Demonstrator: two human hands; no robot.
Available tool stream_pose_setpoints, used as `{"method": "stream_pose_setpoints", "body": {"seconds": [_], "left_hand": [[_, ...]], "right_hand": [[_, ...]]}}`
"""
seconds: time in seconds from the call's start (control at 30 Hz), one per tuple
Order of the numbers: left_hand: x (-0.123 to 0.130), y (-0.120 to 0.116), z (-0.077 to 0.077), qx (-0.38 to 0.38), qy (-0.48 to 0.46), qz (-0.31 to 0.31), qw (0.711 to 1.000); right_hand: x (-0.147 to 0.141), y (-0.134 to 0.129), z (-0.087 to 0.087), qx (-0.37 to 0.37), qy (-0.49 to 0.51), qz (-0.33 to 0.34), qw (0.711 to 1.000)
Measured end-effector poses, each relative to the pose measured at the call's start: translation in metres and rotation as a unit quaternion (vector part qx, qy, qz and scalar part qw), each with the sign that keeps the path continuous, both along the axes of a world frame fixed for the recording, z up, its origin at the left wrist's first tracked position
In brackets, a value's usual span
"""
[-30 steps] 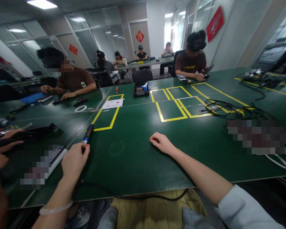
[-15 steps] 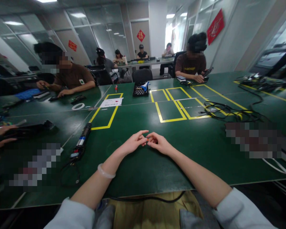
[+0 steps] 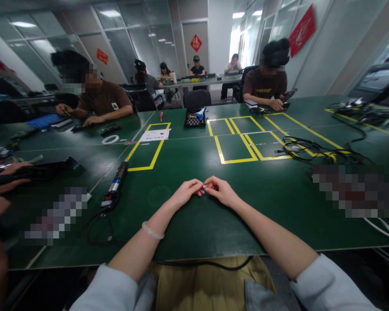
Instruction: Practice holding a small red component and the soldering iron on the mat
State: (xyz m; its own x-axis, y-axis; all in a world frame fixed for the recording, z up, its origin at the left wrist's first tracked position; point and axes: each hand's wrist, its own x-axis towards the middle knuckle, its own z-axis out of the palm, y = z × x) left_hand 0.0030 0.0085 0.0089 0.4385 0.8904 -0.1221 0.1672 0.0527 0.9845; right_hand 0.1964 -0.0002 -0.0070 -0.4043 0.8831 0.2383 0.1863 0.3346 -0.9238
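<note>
My left hand (image 3: 188, 191) and my right hand (image 3: 221, 190) meet fingertip to fingertip above the green table (image 3: 194, 233). Between them they pinch a small orange and white piece (image 3: 205, 186), too small to name. Both hands are closed on it, and the fingers cover most of its surface. A pale bracelet (image 3: 153, 232) circles my left wrist. Left of my hands lies a black cylindrical device (image 3: 116, 185) with a blue and silver band and a cable.
Yellow tape outlines (image 3: 238, 162) mark the table ahead. A black tray (image 3: 194, 119) holds a blue and white item. Black cables (image 3: 306, 147) lie tangled at right. A white sheet (image 3: 155, 135) and a tape roll (image 3: 110, 140) lie farther left. Co-workers sit across and at left.
The small piece shows more between my fingers. My left index finger, stretched out before, is now bent in towards it. The whole view has shifted slightly.
</note>
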Motion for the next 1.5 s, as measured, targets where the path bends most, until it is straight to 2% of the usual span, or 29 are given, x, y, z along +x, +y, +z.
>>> {"method": "stream_pose_setpoints", "body": {"seconds": [0.17, 0.37, 0.5, 0.73, 1.03, 1.23, 1.37, 1.5], "left_hand": [[0.0, 0.0, -0.004, 0.017, 0.008, -0.013, 1.0], [0.0, -0.003, -0.001, 0.021, 0.001, 0.0, 1.0], [0.002, -0.006, 0.001, 0.031, 0.007, -0.001, 1.0], [0.0, -0.003, -0.004, 0.032, 0.0, 0.01, 0.999], [0.0, -0.004, -0.001, 0.046, 0.016, 0.002, 0.999], [0.001, -0.004, 0.0, 0.046, 0.022, 0.007, 0.999], [-0.001, -0.005, 0.005, 0.061, 0.057, -0.007, 0.996], [-0.017, -0.005, 0.019, 0.122, 0.158, -0.001, 0.98]], "right_hand": [[0.0, 0.0, -0.003, 0.012, -0.009, 0.013, 1.0], [-0.001, 0.003, -0.007, -0.026, 0.023, 0.004, 0.999], [0.0, 0.004, -0.005, -0.004, -0.004, -0.01, 1.0], [0.0, 0.002, -0.001, 0.014, -0.015, -0.008, 1.0], [0.001, 0.005, -0.007, 0.083, -0.07, -0.013, 0.994], [0.002, 0.004, -0.006, 0.103, -0.088, -0.017, 0.991], [0.002, 0.004, -0.006, 0.101, -0.087, -0.013, 0.991], [0.004, 0.004, -0.005, 0.092, -0.088, -0.015, 0.992]]}}
